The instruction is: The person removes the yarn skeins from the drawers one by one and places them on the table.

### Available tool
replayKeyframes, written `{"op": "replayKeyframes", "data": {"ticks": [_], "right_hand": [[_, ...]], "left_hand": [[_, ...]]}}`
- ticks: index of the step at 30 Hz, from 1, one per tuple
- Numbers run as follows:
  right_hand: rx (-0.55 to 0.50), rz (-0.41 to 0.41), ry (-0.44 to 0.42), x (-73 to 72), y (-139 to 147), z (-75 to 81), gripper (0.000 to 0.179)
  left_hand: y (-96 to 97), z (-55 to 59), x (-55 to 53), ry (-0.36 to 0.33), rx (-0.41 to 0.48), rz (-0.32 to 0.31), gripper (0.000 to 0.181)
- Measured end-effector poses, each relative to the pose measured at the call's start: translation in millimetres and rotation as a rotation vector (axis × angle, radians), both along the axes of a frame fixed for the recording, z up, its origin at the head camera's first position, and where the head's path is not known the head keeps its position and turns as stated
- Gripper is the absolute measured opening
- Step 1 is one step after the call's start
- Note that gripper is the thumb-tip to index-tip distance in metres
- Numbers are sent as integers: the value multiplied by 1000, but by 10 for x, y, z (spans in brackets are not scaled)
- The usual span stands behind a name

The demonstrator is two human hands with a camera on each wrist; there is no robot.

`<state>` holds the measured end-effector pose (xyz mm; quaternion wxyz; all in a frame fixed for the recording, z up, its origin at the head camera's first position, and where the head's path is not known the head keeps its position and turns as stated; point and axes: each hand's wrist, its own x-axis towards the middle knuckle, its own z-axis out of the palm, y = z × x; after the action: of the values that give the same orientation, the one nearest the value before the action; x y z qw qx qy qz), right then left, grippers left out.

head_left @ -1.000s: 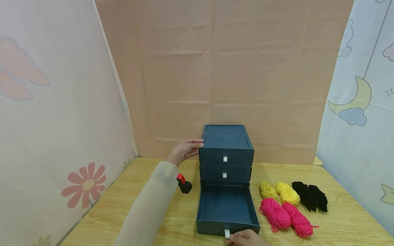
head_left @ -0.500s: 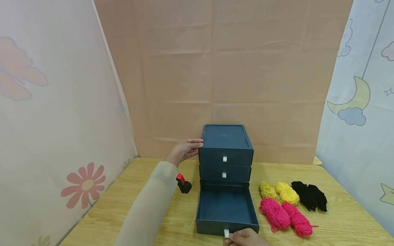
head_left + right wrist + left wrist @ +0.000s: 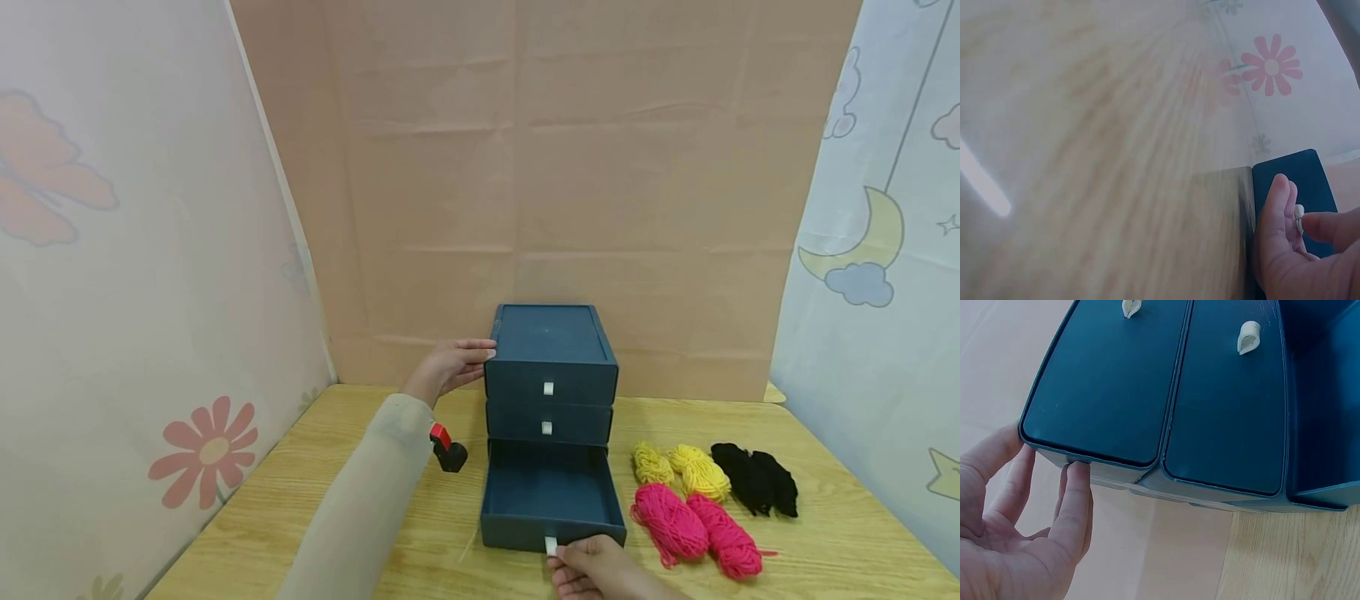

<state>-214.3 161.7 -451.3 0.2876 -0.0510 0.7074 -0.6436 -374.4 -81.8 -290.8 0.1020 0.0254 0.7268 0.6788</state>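
Note:
A dark blue three-drawer cabinet (image 3: 555, 333) stands on the table, its upper two drawers pushed in. The bottom drawer (image 3: 555, 531) is pulled out, and no contents show in it. My right hand (image 3: 600, 568) pinches the white pull tab (image 3: 551, 546) on that drawer's front; thumb and fingers are at the tab (image 3: 1299, 212) in the right wrist view too. My left hand (image 3: 453, 365) touches the cabinet's upper left side with mostly straight fingers. In the left wrist view, the thumb and fingertips of the left hand (image 3: 1035, 519) lie against the top corner and side.
To the right of the drawer lie pink yarn bundles (image 3: 671, 521), yellow yarn bundles (image 3: 699, 472) and black yarn bundles (image 3: 753, 477). A brown paper backdrop (image 3: 427, 208) rises behind the cabinet. Patterned sheets (image 3: 150, 292) hang on both sides of the wooden table (image 3: 300, 500).
The bottom drawer has slid slightly inward, away from me, and my right hand has moved forward with its tab. My left hand and the yarn have stayed in place.

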Motion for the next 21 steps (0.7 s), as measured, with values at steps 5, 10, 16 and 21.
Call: {"op": "replayKeyframes", "data": {"ticks": [5, 10, 16, 21], "right_hand": [[-51, -17, -54, -97, 1, 18, 29], [-49, -80, -58, -205, -23, 27, 28], [-71, -107, -35, -333, -38, 49, 28], [-69, -134, -31, -415, -55, 65, 28]], "left_hand": [[15, 5, 11, -1, 4, -1, 28], [22, 8, 5, 0, 13, 3, 27], [9, 3, 11, 6, -5, 2, 28], [7, 1, 8, 7, -13, 2, 27]]}}
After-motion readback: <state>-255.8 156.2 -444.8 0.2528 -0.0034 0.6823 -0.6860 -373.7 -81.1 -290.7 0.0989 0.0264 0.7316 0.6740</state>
